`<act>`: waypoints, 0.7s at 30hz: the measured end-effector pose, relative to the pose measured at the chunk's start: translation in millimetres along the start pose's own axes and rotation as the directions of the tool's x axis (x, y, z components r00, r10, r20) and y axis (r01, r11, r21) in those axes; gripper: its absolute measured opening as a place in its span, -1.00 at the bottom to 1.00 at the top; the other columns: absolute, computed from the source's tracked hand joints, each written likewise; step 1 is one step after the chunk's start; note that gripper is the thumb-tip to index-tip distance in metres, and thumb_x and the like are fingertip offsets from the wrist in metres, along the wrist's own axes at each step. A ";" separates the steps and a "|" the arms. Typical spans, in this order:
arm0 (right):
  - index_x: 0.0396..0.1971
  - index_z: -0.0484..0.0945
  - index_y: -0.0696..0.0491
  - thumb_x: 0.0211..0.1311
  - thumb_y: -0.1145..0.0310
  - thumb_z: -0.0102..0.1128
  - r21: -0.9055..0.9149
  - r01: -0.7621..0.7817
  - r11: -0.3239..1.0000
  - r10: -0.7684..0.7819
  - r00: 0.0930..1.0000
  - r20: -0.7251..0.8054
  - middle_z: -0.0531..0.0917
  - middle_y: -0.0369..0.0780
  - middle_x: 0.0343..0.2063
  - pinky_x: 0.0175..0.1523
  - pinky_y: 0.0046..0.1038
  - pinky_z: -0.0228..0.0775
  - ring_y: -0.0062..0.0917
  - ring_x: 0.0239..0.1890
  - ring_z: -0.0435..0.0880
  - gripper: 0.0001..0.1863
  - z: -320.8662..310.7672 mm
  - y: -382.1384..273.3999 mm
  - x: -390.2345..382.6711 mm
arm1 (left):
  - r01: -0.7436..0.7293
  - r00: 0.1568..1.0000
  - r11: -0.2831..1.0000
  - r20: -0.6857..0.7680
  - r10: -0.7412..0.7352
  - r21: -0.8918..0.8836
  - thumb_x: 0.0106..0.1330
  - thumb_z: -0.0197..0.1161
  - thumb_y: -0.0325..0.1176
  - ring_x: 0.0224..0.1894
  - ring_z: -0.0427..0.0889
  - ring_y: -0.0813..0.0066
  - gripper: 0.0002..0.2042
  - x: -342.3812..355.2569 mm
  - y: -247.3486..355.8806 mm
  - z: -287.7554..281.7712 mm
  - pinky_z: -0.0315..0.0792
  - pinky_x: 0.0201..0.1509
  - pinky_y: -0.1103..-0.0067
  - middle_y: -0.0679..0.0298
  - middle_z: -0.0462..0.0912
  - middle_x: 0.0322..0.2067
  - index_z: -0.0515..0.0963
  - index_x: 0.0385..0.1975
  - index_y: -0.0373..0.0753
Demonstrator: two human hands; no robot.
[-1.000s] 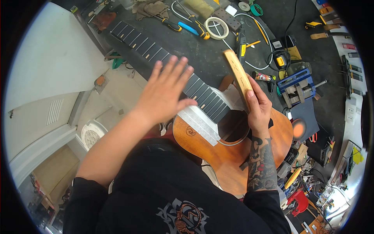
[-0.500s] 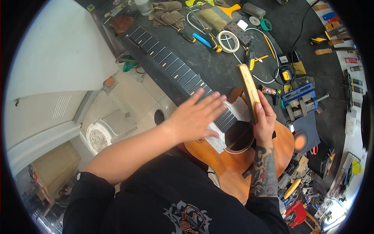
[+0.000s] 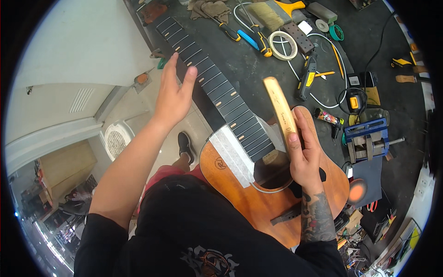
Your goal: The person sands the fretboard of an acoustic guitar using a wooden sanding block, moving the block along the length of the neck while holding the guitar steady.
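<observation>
An acoustic guitar [image 3: 230, 180] with a brown wooden body lies in front of me. Its dark fretboard [image 3: 224, 99] runs up toward the far left. Strips of pale masking tape [image 3: 233, 154] cover the top beside the fretboard's end, next to the sound hole. My left hand [image 3: 174, 94] is at the near-left side of the neck, thumb and fingers apart, holding nothing; whether it touches the neck I cannot tell. My right hand [image 3: 305, 154] grips a long, pale wooden block [image 3: 280, 108] above the guitar body, tilted with its far end up-left. The block's underside is hidden.
On the dark bench lie a masking tape roll [image 3: 282, 45], screwdrivers [image 3: 262, 41], a wide brush [image 3: 265, 15], a yellow-and-black cutter [image 3: 308, 76] and white cable. A blue vise [image 3: 367, 138] stands right of the guitar. A white stool [image 3: 119, 138] is on the floor at left.
My left hand has moved from over the fretboard's body end toward the far left along the neck, uncovering the tape and frets. My right hand still holds the wooden block. The view has shifted.
</observation>
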State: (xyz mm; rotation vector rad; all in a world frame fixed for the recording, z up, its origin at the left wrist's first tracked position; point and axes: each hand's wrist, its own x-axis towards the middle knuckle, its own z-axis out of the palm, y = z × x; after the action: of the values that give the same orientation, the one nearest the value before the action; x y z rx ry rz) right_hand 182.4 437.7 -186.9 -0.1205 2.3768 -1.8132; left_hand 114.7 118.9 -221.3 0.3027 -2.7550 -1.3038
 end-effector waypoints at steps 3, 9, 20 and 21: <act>0.46 0.22 0.25 0.57 0.36 0.03 0.026 -0.030 0.999 0.029 0.999 0.035 0.57 -0.09 0.20 0.31 -0.45 0.32 -0.46 0.22 0.53 -0.43 -7.7 -1.3 2.4 | 0.276 0.956 0.910 -0.015 -0.294 -0.309 0.55 0.00 0.19 0.47 0.27 0.05 -0.20 2.3 14.4 24.3 0.14 0.52 0.31 -0.16 0.24 0.42 0.11 0.47 -0.44; 0.46 0.21 0.29 0.57 0.34 -0.03 0.146 -0.037 0.989 0.035 0.999 0.018 0.41 -0.06 0.38 0.49 -0.37 0.10 -0.41 0.41 0.37 -0.42 -6.8 13.2 -1.4 | 0.419 0.890 0.496 0.236 -0.390 -0.761 0.52 -0.03 0.27 0.39 0.36 0.11 -0.20 0.2 8.6 41.9 0.23 0.47 0.28 -0.01 0.39 0.33 0.16 0.43 -0.37; 0.41 0.26 0.35 0.55 0.37 -0.01 0.113 -0.022 0.993 0.019 1.000 0.021 0.50 0.02 0.30 0.43 -0.35 0.23 -0.32 0.34 0.48 -0.45 -11.4 14.2 -3.5 | 0.537 0.791 -0.061 0.528 -0.311 -0.841 0.53 -0.26 0.36 0.14 0.61 0.15 -0.26 -23.5 35.6 48.1 0.50 0.25 0.11 0.08 0.61 0.07 0.39 0.26 -0.25; 0.39 0.30 0.36 0.54 0.38 0.00 -0.010 0.021 1.000 -0.021 0.999 0.028 0.53 0.03 0.25 0.41 -0.35 0.26 -0.32 0.31 0.50 -0.46 -11.9 14.0 -3.5 | 0.502 0.819 0.016 0.469 -0.330 -0.865 0.54 -0.25 0.34 0.13 0.62 0.17 -0.26 -26.0 41.4 53.1 0.52 0.25 0.14 0.07 0.60 0.07 0.38 0.27 -0.26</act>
State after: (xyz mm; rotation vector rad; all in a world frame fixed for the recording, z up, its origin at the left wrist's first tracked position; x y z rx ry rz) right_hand 184.3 453.4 -197.0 -0.1718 2.3750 -1.7964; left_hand 125.9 190.2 -222.8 0.9355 -1.1386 -2.9870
